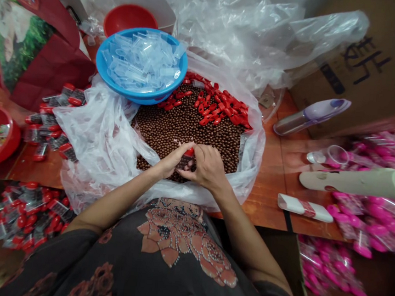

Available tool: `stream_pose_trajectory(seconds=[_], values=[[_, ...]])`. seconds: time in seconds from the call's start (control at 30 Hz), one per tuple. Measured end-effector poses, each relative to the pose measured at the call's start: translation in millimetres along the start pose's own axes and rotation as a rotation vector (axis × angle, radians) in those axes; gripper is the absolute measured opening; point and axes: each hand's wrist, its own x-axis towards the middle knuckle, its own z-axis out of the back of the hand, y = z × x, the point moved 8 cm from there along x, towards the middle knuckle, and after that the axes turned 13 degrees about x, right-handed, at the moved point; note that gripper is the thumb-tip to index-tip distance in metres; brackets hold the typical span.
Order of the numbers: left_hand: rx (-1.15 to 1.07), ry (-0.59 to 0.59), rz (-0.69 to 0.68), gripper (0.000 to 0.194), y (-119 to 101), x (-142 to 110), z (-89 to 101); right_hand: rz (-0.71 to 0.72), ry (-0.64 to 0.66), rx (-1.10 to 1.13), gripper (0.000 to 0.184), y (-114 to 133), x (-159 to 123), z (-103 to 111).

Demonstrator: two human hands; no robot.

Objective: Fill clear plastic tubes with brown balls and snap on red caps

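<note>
Both my hands meet over a heap of small brown balls (171,127) that lies in an open white plastic bag (255,157). Closed round a small clear container with a red cap (189,152), my left hand (172,162) holds it from the left. The fingers of my right hand (209,167) grip the same container at its red cap. Dark content shows through its side, though fingers cover most of it. Loose red caps (225,106) lie on the far part of the balls. A blue basin (101,66) of clear empty tubes (143,60) stands at the bag's far left edge.
Filled red-capped containers (52,126) lie left on the table, with more (28,216) below. A red bowl (15,139) holds small colourful pieces. At right are a white-and-purple cylinder (311,116), a pale roll (353,180), pink-capped containers (381,219) and a cardboard box (381,58).
</note>
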Motion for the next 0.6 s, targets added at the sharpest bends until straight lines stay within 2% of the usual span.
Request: stream_pose_trajectory(seconds=[0.1, 0.23, 0.33, 0.4, 0.43, 0.5, 0.6], values=[[-0.048, 0.002, 0.026, 0.037, 5, -1, 0.8, 0.044, 0.028, -0.026, 0.056, 0, 3, -7], [-0.164, 0.008, 0.068, 0.03, 15, -2, 3.4, 0.113, 0.042, -0.02, 0.057, 6, 7, -15], [-0.214, 0.023, 0.103, 0.029, 20, -6, 5.4, 0.115, 0.076, 0.037, 0.057, 12, 11, -23], [-0.16, -0.019, 0.063, 0.03, 15, -11, 18.8, 0.089, 0.102, 0.07, 0.063, 14, 14, -27], [-0.098, -0.077, 0.014, 0.03, 8, -14, 33.3, 0.065, 0.11, 0.078, 0.069, 13, 15, -28], [0.048, -0.276, -0.119, 0.035, -16, -23, 80.1, 0.001, 0.12, 0.077, 0.081, 5, 16, -30], [0.144, -0.711, -0.296, 0.047, -71, -56, 181.9, -0.085, 0.113, 0.041, 0.072, -14, 16, -29]])
